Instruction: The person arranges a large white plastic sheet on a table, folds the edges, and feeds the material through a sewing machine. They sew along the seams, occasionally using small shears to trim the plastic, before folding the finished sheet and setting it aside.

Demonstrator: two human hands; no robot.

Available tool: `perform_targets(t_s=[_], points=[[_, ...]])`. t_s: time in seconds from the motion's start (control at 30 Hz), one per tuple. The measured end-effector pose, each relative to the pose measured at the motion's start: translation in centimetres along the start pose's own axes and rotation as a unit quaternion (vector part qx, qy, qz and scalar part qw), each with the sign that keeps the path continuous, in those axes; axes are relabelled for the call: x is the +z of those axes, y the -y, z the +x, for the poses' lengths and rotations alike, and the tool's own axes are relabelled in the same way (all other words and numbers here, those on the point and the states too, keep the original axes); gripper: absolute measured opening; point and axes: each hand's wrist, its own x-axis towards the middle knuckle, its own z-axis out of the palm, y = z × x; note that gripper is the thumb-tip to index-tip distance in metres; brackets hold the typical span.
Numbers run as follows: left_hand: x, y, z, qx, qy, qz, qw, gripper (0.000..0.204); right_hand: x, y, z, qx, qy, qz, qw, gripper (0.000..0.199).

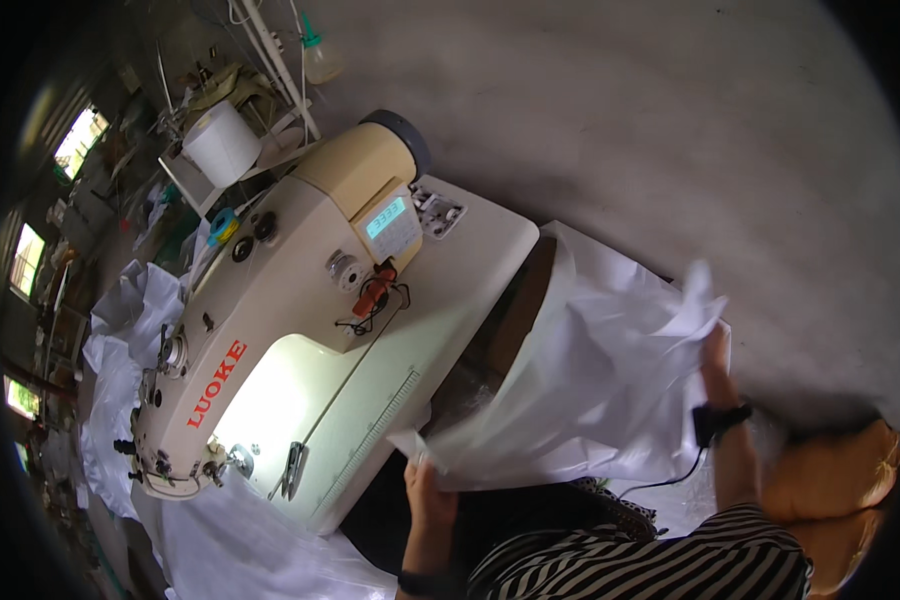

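A large white sheet of fabric (590, 380) hangs spread between my two hands to the right of a cream sewing machine (300, 300). My left hand (428, 490) pinches its lower left corner just off the front edge of the machine table (470, 260). My right hand (715, 350) is raised and grips the sheet's upper right edge; a dark band with a cable sits on that wrist. The sheet hides whatever lies under it.
More white fabric (130, 330) is piled to the left of and below the machine. A white roll (222, 140) and a thread stand sit behind it. A brown cushion-like shape (830, 480) lies at lower right. Grey concrete floor (670, 130) stretches beyond.
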Motion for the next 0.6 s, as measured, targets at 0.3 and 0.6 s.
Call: perform_targets(t_s=[0.3, 0.6], points=[[-2.4, -1.1, -2.1, -0.188, 0.144, 0.413, 0.879, 0.05, -7.6, 18.7, -7.3, -0.333, 0.072, -0.033, 0.94, 0.073], [-4.6, -8.2, -6.7, -0.413, 0.336, 0.428, 0.73, 0.025, -2.0, 5.7, -5.4, 0.062, 0.113, -0.464, 0.876, 0.073]])
